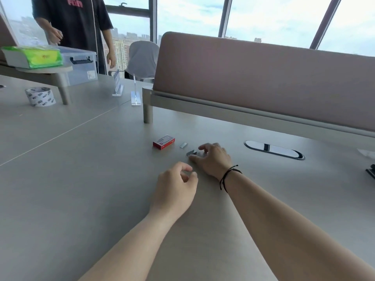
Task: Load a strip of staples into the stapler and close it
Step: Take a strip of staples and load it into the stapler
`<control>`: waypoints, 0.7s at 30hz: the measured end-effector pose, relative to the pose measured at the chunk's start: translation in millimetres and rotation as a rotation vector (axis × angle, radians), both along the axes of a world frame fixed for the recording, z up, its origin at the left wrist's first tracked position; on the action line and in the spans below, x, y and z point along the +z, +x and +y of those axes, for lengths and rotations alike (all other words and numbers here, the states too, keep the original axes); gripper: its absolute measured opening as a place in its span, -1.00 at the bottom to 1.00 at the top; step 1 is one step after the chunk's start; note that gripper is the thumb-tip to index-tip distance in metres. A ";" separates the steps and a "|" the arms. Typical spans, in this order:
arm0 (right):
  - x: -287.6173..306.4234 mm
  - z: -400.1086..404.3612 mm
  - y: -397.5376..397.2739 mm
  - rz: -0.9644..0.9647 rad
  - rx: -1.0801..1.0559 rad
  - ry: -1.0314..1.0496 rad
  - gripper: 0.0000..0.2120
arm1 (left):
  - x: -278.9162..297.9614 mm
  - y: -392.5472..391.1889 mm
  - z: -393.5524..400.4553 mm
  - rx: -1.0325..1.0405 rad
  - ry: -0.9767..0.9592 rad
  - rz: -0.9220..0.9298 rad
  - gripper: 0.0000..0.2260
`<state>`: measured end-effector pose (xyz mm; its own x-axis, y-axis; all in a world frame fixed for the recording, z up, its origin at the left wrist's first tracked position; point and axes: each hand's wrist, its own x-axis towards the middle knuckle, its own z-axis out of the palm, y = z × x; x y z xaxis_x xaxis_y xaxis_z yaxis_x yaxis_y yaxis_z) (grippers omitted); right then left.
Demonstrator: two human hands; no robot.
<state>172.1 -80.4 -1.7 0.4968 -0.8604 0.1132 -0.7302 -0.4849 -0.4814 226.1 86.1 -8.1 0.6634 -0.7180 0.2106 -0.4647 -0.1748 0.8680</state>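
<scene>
Staples (191,153): short strip flat on desk (81,159), just right of red box (163,142) | my right hand (213,159) over it, thumb and forefinger parted either side, not yet pinching | left hand (174,185) loosely curled, empty, waiting nearby | stapler maybe that dark object at far right edge, can't tell.

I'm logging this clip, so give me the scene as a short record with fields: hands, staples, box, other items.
right hand: on the desk, fingertips at a staple strip; whether it grips it cannot be told
left hand: resting on the desk, fingers curled, seemingly empty
loose strip: lying between the strip and the staple box
staple box: red, left of the strips
stapler: not clearly seen; a dark object is cut off at the right edge
other: tape roll far left
</scene>
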 end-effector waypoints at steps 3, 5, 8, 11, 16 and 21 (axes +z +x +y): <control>0.2 0.7 3.7 0.036 0.013 -0.010 -0.50 | 1.8 -1.5 1.3 -0.001 0.005 -0.007 -0.90; 0.8 -0.7 4.4 0.046 0.021 -0.022 -0.59 | 0.9 -0.2 0.1 0.001 0.002 -0.004 -0.89; 0.3 -2.3 4.5 0.031 0.035 -0.029 -0.75 | -1.2 1.3 -1.3 -0.002 0.005 0.007 -0.91; -2.1 -3.7 3.6 -0.007 0.043 -0.031 -0.81 | -1.2 1.1 -1.1 0.008 -0.001 0.005 -0.94; -4.1 -4.0 -1.9 -0.071 0.074 0.022 -0.85 | -4.0 4.3 -2.0 0.025 -0.013 0.003 -0.94; 1.8 15.8 -35.6 -0.153 0.120 0.110 -0.85 | -4.4 6.2 -1.9 0.032 -0.017 -0.023 -0.94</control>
